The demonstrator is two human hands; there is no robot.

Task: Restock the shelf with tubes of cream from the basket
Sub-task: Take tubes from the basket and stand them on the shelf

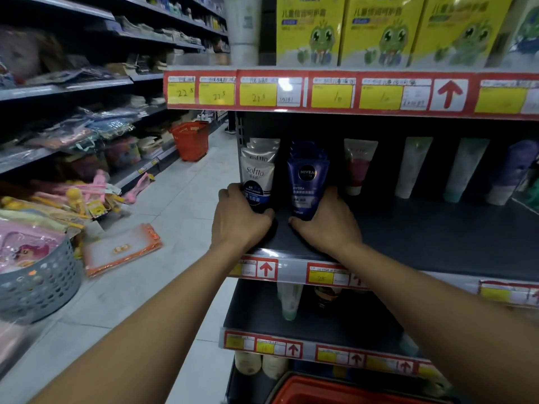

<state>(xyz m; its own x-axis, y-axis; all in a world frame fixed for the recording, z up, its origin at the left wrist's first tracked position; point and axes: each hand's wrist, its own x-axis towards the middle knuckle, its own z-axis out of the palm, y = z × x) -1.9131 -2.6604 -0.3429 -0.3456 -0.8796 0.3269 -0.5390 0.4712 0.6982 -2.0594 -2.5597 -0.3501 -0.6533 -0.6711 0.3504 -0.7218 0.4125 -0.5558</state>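
The dark shelf (423, 228) runs across the view under a red strip of yellow price tags (350, 93), with yellow boxes (379, 30) standing above. Tubes of cream stand upright in rows toward its back. At the bottom edge shows the rim of a red basket (335, 389). The left hand (242, 220) has its grip curled round the base of the white Softto tube (258, 182); the right hand (326, 225) has its grip closed on the blue Nivea tube (307, 185), just beside it.
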